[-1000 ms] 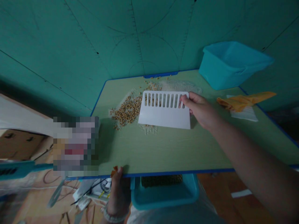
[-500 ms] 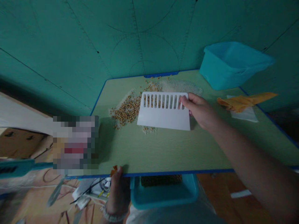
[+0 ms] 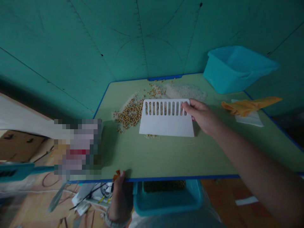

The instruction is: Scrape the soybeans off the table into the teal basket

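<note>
The blue-edged table (image 3: 180,155) carries a turquoise bin (image 3: 225,79) at its far right; a turquoise tray (image 3: 166,204) sits below the near edge. Mid-table, a white slotted scraper (image 3: 166,125) stands tilted, its right end pinched in the right hand (image 3: 201,116). The left hand (image 3: 119,191) has its thumb at the near edge, touching an orange scrap (image 3: 116,176); its grip I cannot tell. Soybeans (image 3: 129,117) lie left of and behind the scraper, white grains (image 3: 186,91) behind.
</note>
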A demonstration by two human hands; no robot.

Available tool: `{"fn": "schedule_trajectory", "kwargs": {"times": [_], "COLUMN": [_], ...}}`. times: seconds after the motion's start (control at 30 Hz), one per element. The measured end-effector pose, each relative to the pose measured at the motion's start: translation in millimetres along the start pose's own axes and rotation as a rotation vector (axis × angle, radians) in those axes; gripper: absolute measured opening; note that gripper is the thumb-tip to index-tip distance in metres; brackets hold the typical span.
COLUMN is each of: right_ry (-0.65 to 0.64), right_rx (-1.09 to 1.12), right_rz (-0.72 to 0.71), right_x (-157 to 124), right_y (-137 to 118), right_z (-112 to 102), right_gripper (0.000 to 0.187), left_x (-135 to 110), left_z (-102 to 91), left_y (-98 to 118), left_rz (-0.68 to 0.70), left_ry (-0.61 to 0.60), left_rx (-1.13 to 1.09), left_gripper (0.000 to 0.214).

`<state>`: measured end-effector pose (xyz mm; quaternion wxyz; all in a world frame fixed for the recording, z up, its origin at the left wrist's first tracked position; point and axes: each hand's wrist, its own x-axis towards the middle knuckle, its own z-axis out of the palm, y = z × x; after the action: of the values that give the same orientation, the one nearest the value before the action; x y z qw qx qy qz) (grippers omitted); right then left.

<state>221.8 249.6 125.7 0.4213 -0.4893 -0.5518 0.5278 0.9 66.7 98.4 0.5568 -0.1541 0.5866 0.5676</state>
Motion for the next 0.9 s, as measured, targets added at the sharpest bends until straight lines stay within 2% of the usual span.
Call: {"fn": "schedule_trajectory", "kwargs": {"times": [0.2,0.43,0.9], "right_ry": [0.002,-0.063,-0.086], "right_rx": [0.015,0.02,0.033], "right_rz": [-0.001,0.046,0.064], "right_x": [-0.9,-4.4,-5.0], "right_y": [0.1,-4.0,2.7], "right_z": [0.9,3.2,6.9], "right_gripper": [0.026,0.026,0.028], "left_x": [2.0,2.0,5.1], "left_z": [-2.7,-4.6,-7.9], "left_y": [-1.9,-1.1,-2.7], "left_rz": [0.072,-0.023,0.015], "left_ry": [-0.034,-0.021,-0.026], "left_rx": [-0.006,-0.001,-0.013], "left_gripper": [0.016,0.022,0.011]}}
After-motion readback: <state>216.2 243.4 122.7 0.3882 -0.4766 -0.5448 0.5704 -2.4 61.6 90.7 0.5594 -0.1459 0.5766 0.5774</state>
